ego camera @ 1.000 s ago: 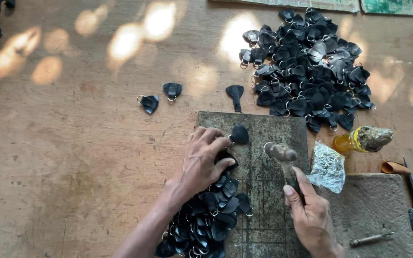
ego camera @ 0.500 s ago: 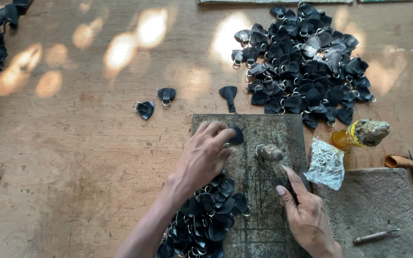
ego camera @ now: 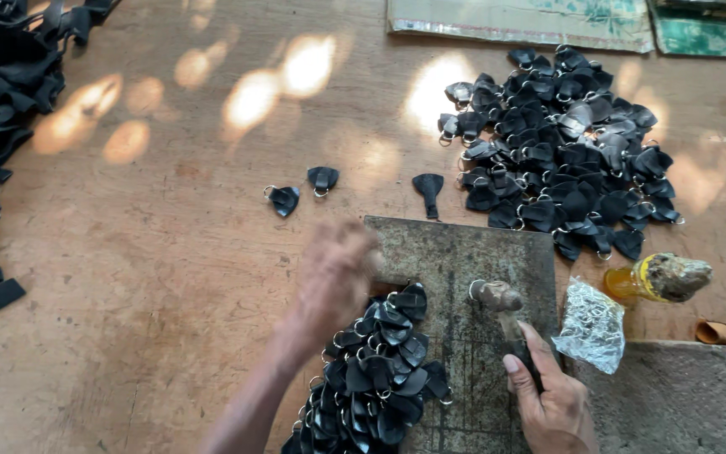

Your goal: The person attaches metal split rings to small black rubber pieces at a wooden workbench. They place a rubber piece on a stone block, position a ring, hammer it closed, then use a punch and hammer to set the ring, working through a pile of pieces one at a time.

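- Your right hand (ego camera: 552, 403) grips the handle of the small metal-headed hammer (ego camera: 497, 296), its head resting on the grey stone slab (ego camera: 464, 252) — keep that grip firm.
- Your left hand (ego camera: 334, 277) is blurred above the near heap of black leather tabs with metal rings (ego camera: 380, 378); I cannot tell whether it holds one.
- Lay each tab flat on the slab — fingers clear of the hammer head.

Both forearms are showing bare, no sleeves, no watch or rings I can spot. The left hand (ego camera: 334, 282) is blurring, so maybe I'm missing something; the right hand (ego camera: 552, 403) is looking gloveless.
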